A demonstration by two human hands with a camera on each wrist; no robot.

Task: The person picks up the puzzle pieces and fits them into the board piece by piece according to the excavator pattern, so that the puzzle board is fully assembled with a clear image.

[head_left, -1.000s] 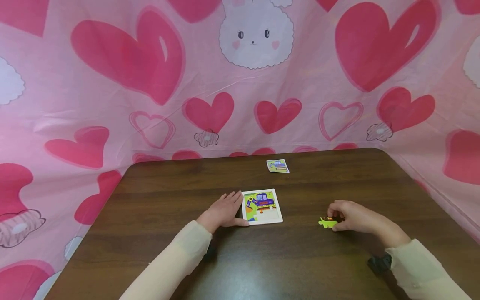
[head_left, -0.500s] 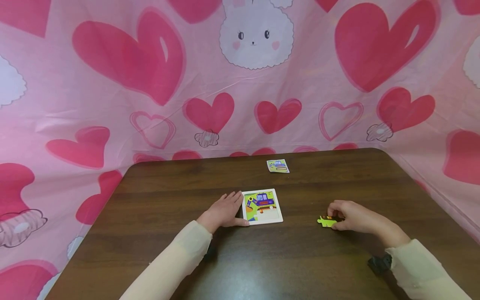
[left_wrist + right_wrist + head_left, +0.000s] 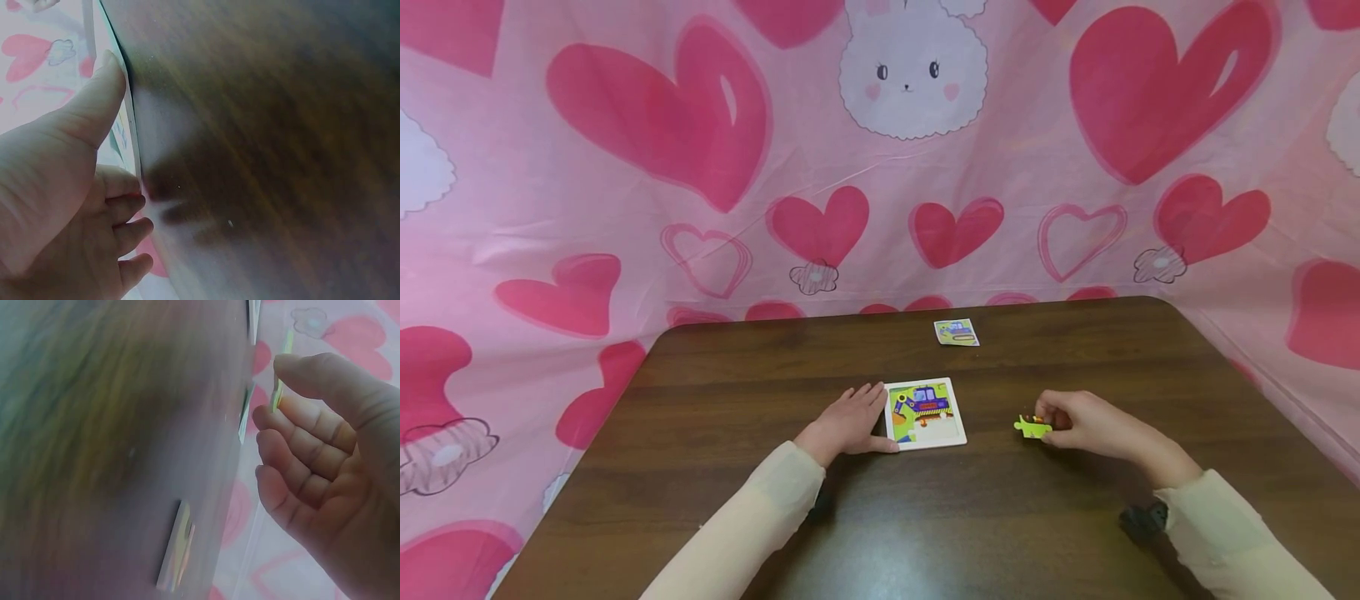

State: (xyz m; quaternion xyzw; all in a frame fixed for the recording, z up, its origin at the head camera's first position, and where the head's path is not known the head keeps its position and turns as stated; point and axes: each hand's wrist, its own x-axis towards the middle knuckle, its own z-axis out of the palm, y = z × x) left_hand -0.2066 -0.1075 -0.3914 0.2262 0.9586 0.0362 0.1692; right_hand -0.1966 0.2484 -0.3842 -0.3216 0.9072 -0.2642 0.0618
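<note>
A white-framed jigsaw puzzle [image 3: 925, 413] with a purple excavator picture lies mid-table; a lower right part of it shows bare white. My left hand [image 3: 847, 422] rests against its left side, fingers extended at the edge and thumb along the near left corner. In the left wrist view the thumb [image 3: 100, 100] lies on the frame's edge. To the right, my right hand [image 3: 1093, 427] pinches a bright green puzzle piece [image 3: 1032, 428] between thumb and fingers. The right wrist view shows that piece [image 3: 277, 394] edge-on, raised off the table, other fingers loosely curled.
A small picture card [image 3: 957, 332] with a similar excavator lies farther back. The right wrist view shows more puzzle pieces [image 3: 175, 550] on the table, hidden behind my right hand in the head view. A pink heart-print cloth [image 3: 820, 150] hangs behind the brown table [image 3: 970, 525].
My right hand has lifted the green piece and moved it left, toward the puzzle. The left hand and the puzzle have stayed in place.
</note>
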